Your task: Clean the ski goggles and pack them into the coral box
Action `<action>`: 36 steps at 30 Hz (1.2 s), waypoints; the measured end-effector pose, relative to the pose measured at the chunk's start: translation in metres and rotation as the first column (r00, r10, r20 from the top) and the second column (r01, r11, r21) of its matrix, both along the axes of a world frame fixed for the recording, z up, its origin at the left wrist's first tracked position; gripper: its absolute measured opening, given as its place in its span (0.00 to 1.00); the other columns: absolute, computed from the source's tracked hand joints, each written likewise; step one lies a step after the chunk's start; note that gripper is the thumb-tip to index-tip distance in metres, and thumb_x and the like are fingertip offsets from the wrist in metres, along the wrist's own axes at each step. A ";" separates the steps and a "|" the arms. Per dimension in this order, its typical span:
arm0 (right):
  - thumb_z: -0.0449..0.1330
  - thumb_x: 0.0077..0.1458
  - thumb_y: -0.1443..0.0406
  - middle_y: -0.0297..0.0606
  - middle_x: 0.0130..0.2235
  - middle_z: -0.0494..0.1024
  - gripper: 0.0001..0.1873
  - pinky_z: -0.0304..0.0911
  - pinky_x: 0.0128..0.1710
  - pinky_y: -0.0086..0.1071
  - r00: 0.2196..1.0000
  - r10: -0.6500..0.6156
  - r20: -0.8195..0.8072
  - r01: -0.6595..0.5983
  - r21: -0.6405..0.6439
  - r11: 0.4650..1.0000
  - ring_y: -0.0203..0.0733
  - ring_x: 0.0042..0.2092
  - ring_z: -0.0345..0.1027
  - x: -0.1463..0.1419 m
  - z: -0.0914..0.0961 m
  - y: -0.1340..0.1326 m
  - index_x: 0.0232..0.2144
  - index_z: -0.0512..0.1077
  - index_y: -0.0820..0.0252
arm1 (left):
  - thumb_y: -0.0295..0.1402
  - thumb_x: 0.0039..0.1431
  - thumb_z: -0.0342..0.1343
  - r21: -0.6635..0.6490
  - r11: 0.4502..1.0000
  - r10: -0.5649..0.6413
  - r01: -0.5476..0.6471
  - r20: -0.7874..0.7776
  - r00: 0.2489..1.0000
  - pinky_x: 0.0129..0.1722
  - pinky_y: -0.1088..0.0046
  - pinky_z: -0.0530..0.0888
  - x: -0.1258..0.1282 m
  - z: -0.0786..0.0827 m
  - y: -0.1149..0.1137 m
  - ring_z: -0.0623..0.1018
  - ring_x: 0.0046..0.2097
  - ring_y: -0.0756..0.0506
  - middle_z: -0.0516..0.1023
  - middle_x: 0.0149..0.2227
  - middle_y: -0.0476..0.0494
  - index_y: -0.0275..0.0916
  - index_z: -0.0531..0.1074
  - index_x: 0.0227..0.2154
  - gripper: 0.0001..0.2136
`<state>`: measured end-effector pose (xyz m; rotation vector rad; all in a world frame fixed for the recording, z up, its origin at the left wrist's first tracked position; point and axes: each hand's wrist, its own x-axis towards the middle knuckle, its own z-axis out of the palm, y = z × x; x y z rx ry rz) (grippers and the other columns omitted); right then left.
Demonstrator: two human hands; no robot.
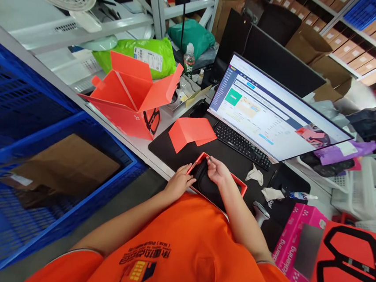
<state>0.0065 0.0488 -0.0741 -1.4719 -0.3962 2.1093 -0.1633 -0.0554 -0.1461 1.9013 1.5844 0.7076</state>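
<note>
A shallow red box [239, 185] lies at the front edge of the desk, close against the orange shirt. Inside it is a black soft-looking case [210, 188]. My left hand [180, 182] grips the box's left end, thumb over the rim and fingers along the outside. Above the case, my right hand [218, 170] is closed in a pinch near the box's far rim; the small dark bit at its fingertips is too small to name. Just beyond the box, a folded red card sleeve [191, 132] rests on the black desk mat [163, 149].
An open red carton [120, 114] stands at the left desk edge, above blue crates [105, 168]. A keyboard [241, 144] and monitor [271, 109] are behind the box. To the right are crumpled tissues [255, 175], a scanner [261, 213] and pink boxes [289, 244].
</note>
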 end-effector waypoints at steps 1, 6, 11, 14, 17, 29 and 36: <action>0.54 0.69 0.66 0.29 0.19 0.73 0.13 0.51 0.12 0.15 0.998 0.048 0.049 -0.049 0.013 0.999 0.24 0.14 0.55 0.002 -0.001 -0.007 0.30 0.69 0.62 | 0.36 0.65 0.58 -0.003 1.000 -0.007 0.007 -0.009 1.000 0.65 0.48 0.69 -0.001 0.003 -0.001 0.69 0.66 0.33 0.70 0.65 0.30 0.34 0.83 0.40 0.11; 0.65 0.62 0.62 0.31 0.17 0.71 0.18 0.46 0.12 0.17 0.911 0.266 0.316 -0.300 0.067 0.951 0.25 0.15 0.57 0.013 -0.011 -0.032 0.22 0.69 0.63 | 0.38 0.68 0.55 0.016 0.999 -0.034 0.034 -0.016 0.999 0.64 0.51 0.72 -0.006 0.022 -0.005 0.71 0.64 0.35 0.71 0.64 0.34 0.37 0.82 0.37 0.13; 0.60 0.67 0.57 0.36 0.39 0.79 0.13 0.73 0.33 0.29 0.799 0.355 0.485 -0.471 0.139 0.871 0.34 0.34 0.73 0.013 -0.011 -0.040 0.41 0.75 0.62 | 0.36 0.70 0.49 0.158 0.973 0.161 -0.166 0.048 0.986 0.63 0.55 0.72 -0.022 0.030 0.026 0.74 0.61 0.39 0.76 0.59 0.34 0.37 0.73 0.55 0.16; 0.59 0.67 0.57 0.38 0.42 0.79 0.12 0.74 0.38 0.33 0.725 0.362 0.586 -0.552 0.180 0.814 0.37 0.38 0.74 0.019 -0.003 -0.031 0.43 0.75 0.59 | 0.34 0.64 0.56 0.229 0.915 0.350 -0.331 -0.045 0.936 0.66 0.49 0.66 -0.027 0.021 0.067 0.66 0.68 0.31 0.65 0.66 0.22 0.29 0.63 0.63 0.26; 0.63 0.63 0.59 0.35 0.32 0.79 0.09 0.71 0.34 0.32 0.619 0.290 0.730 -0.617 0.223 0.754 0.37 0.30 0.73 0.033 0.005 -0.002 0.39 0.75 0.59 | 0.34 0.58 0.62 0.192 0.888 0.451 -0.418 -0.181 0.874 0.66 0.42 0.63 -0.026 0.009 0.105 0.55 0.71 0.21 0.46 0.71 0.09 0.20 0.52 0.67 0.40; 0.75 0.42 0.69 0.55 0.54 0.77 0.49 0.69 0.50 0.41 0.462 0.128 0.878 -0.699 0.272 0.662 0.51 0.48 0.76 0.010 -0.043 0.115 0.64 0.61 0.65 | 0.25 0.65 0.45 0.089 0.858 0.510 -0.505 -0.039 0.859 0.58 0.51 0.76 -0.079 0.020 0.130 0.79 0.58 0.34 0.67 0.67 0.29 0.37 0.58 0.69 0.29; 0.62 0.61 0.59 0.49 0.58 0.76 0.38 0.67 0.57 0.41 0.580 -0.145 0.801 -0.677 0.574 0.461 0.48 0.54 0.74 -0.006 -0.012 0.088 0.69 0.55 0.61 | 0.25 0.66 0.42 0.238 0.784 0.506 -0.573 0.288 0.813 0.67 0.62 0.67 -0.078 0.066 0.101 0.68 0.68 0.43 0.66 0.68 0.40 0.40 0.61 0.68 0.27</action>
